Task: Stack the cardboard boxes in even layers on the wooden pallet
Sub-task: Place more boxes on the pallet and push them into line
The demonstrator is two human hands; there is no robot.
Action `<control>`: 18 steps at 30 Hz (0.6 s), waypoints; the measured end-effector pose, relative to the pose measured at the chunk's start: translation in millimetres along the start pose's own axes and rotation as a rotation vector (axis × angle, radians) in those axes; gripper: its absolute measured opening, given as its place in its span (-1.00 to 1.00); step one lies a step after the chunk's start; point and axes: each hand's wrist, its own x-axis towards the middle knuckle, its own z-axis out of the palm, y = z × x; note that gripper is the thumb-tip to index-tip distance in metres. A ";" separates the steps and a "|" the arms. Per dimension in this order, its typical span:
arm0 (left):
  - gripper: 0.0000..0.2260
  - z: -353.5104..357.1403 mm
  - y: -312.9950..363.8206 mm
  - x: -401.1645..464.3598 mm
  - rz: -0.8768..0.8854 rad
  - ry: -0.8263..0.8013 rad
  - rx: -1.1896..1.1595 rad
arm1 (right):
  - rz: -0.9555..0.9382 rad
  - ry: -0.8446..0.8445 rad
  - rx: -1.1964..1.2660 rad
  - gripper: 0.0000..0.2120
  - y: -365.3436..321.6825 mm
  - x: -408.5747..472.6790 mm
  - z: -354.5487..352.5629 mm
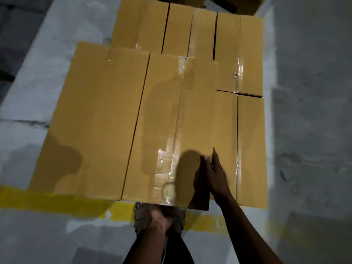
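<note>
Cardboard box [171,121] lengthwise away from the person, right hand [211,174] gripping its right edge, left hand [160,216] under its near end, grip unclear.

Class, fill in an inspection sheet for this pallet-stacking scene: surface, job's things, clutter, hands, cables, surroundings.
Surface: grey concrete floor with a yellow painted line; the pallet itself is hidden under the boxes.
Job's things: taped cardboard boxes; a raised near box sits above the lower layer, with a second raised box on its left.
Clutter: nothing seen.
Hands: right hand grips the near box's right edge; left hand is at its near bottom edge, grip unclear.
Cables: nothing seen.
Surroundings: more boxes at the top, partly cut off.
</note>
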 end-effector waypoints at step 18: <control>-0.52 2.8 -30.3 32.4 -0.012 -0.090 -0.098 | -0.024 -0.003 0.038 -0.47 9.4 1.6 -2.4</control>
